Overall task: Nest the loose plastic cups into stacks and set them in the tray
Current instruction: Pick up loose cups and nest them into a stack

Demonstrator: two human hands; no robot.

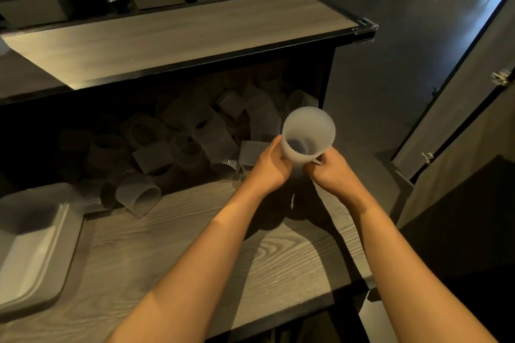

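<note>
Both hands hold a translucent ribbed plastic cup above the right part of the wooden counter, its mouth tilted toward me. My left hand grips its left side and my right hand grips its lower right side. Whether more cups are nested under it is hidden by the hands. A pile of several loose ribbed cups lies in the dark space under the raised shelf. One cup lies on its side at the pile's front. A white tray sits at the counter's left edge.
A long wooden shelf runs above the pile. The counter's right edge drops to a dark floor. A hinged panel stands at the right. People sit on benches far behind.
</note>
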